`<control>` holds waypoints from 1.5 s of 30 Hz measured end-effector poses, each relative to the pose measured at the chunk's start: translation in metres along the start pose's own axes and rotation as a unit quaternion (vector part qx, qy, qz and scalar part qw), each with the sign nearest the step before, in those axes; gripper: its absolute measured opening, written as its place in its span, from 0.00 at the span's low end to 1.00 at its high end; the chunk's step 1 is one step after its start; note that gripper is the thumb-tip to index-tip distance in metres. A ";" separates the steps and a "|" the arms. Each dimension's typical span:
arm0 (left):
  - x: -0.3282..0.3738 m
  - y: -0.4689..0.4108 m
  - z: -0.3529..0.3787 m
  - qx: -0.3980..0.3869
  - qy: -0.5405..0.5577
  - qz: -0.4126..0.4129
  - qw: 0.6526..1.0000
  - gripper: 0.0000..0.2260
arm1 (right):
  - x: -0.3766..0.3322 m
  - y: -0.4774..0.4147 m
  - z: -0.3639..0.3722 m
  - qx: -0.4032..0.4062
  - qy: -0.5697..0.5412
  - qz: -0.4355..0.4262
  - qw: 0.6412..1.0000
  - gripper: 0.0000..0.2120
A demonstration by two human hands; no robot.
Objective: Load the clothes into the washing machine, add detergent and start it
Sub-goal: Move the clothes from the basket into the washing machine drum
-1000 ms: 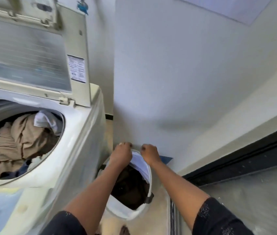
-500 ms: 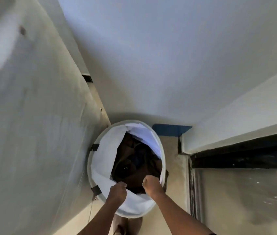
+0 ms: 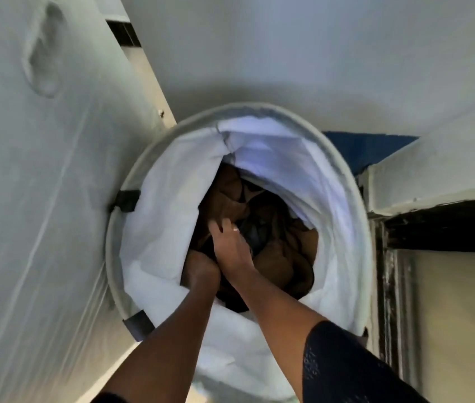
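Observation:
I look straight down into a round white laundry hamper (image 3: 259, 107) with a white liner (image 3: 166, 199). Brown and dark clothes (image 3: 282, 257) lie crumpled at its bottom. Both my hands are inside it. My left hand (image 3: 201, 269) is curled into the dark clothes near the front, its fingertips buried. Just beyond it, my right hand (image 3: 230, 242) reaches across with its fingers stretched onto a brown garment. The washing machine (image 3: 41, 199) shows only as its plastic-wrapped side on the left; its drum is out of view.
The hamper stands wedged between the machine's side and a white wall (image 3: 288, 53). A blue patch (image 3: 361, 152) lies behind it. A white ledge and a dark frame (image 3: 434, 222) run along the right.
My head has dropped from the open washer to right above the hamper. Both hands have gone from the hamper's rim down into the clothes.

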State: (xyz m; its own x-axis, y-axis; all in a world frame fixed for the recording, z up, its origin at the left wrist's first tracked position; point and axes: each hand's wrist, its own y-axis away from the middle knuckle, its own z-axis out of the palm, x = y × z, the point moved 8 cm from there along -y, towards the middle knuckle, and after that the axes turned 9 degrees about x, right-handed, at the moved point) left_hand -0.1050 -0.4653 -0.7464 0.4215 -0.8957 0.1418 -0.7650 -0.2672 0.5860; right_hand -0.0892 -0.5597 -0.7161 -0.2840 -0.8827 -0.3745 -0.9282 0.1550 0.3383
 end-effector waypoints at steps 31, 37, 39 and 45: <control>0.090 0.254 -0.236 -0.103 0.199 0.090 0.970 0.29 | -0.058 0.113 -0.391 0.161 -0.039 -0.036 0.986 0.18; 0.113 0.284 -0.345 0.033 0.126 0.237 0.963 0.23 | -0.066 0.147 -0.469 0.176 -0.031 -0.018 0.984 0.07; 0.124 0.298 -0.394 0.084 0.132 0.272 0.950 0.22 | -0.077 0.158 -0.496 0.180 -0.010 -0.037 0.983 0.06; 0.159 0.358 -0.526 0.190 0.212 0.318 0.904 0.19 | -0.125 0.194 -0.596 0.230 -0.012 -0.060 0.971 0.07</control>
State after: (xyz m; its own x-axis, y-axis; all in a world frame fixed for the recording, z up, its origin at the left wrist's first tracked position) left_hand -0.0558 -0.5164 -0.0942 -0.0746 -0.7157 0.6944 -0.9966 0.0782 -0.0266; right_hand -0.0899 -0.6835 -0.0888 -0.1666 -0.8967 -0.4102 -0.9628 0.2376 -0.1284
